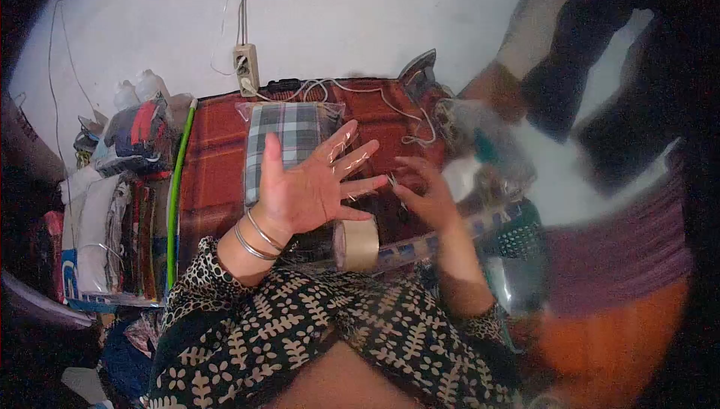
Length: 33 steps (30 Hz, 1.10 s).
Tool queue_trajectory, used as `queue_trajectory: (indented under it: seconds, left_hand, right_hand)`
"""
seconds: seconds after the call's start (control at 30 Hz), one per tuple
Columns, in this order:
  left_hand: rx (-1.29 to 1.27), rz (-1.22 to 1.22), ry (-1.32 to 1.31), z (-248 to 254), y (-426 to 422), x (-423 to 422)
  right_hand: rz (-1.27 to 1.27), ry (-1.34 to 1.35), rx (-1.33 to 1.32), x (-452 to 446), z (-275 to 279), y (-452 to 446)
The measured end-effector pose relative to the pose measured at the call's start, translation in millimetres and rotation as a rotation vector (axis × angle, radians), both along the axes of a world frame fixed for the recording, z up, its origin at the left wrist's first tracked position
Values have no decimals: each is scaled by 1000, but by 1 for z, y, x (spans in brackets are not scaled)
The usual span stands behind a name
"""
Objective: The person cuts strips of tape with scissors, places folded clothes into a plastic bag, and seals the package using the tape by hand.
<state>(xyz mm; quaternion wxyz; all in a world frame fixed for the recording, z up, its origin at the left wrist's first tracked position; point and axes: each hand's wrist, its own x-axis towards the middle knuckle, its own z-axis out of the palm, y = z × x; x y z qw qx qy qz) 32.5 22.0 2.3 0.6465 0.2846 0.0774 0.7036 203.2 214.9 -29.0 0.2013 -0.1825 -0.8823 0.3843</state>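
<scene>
My left hand (307, 184) is raised with the palm showing and the fingers spread. Shiny streaks, perhaps clear film, lie along some of its fingers. Close by on the right, my right hand (426, 195) pinches a small pointed metal tool (394, 182) near the left little finger; its kind is too small to make out. Below the hands stands a wide beige roll of tape (356, 244). Behind my left hand lies a folded checked cloth (259, 139) in a clear plastic bag, partly covered by the hand.
A red plaid cloth (210, 161) covers the work surface, with a green rod (180, 184) along its left edge. Packed folded garments (105, 236) stand at the left. An iron (418, 71), its cord and a power strip (245, 68) are at the back. Plastic bags (495, 143) lie right.
</scene>
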Motion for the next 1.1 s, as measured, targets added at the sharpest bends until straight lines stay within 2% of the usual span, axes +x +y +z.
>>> queue_trajectory:
  seconds: [0.03,0.07,0.13,0.23,0.4,0.47,0.5,0.57,0.63,0.67,0.73,0.8,0.87,0.9,0.97,1.1]
  left_hand:
    - [-6,0,9,1,-1,1]
    - [-10,-1,18,2,-1,2]
    - [-19,-9,-10,3,-2,4]
    - [2,-30,-17,2,1,4]
    - [42,-37,48,1,3,6]
    - [61,31,257,-3,6,5]
    - [64,31,253,-3,7,6]
    - [-233,177,452,-2,8,5]
    - [-221,207,430,-8,8,7]
    - [-209,234,403,-10,8,8]
    - [-198,274,474,-11,11,14]
    - [-189,298,536,-11,15,19]
    - [-98,474,641,-19,16,22]
    - [-104,457,638,-15,16,25]
    - [-196,551,792,-10,13,31]
    - [-189,573,799,-21,14,37]
  right_hand:
    - [81,339,-131,3,14,-16]
    - [76,335,-127,6,31,-29]
    - [190,353,415,9,50,-49]
    - [178,345,456,1,46,-56]
    - [129,400,364,-7,47,-60]
    - [109,406,316,-4,48,-63]
    - [73,412,245,-2,50,-64]
    - [45,413,184,1,55,-62]
    - [-47,385,9,7,56,-56]
    - [-47,387,8,8,59,-55]
    - [-171,210,-76,11,66,-57]
    - [-157,190,-99,11,65,-59]
    - [-154,173,-112,11,56,-69]
    - [-155,158,-69,11,58,-72]
    - [-168,153,-37,13,49,-75]
    - [-179,208,50,13,40,-75]
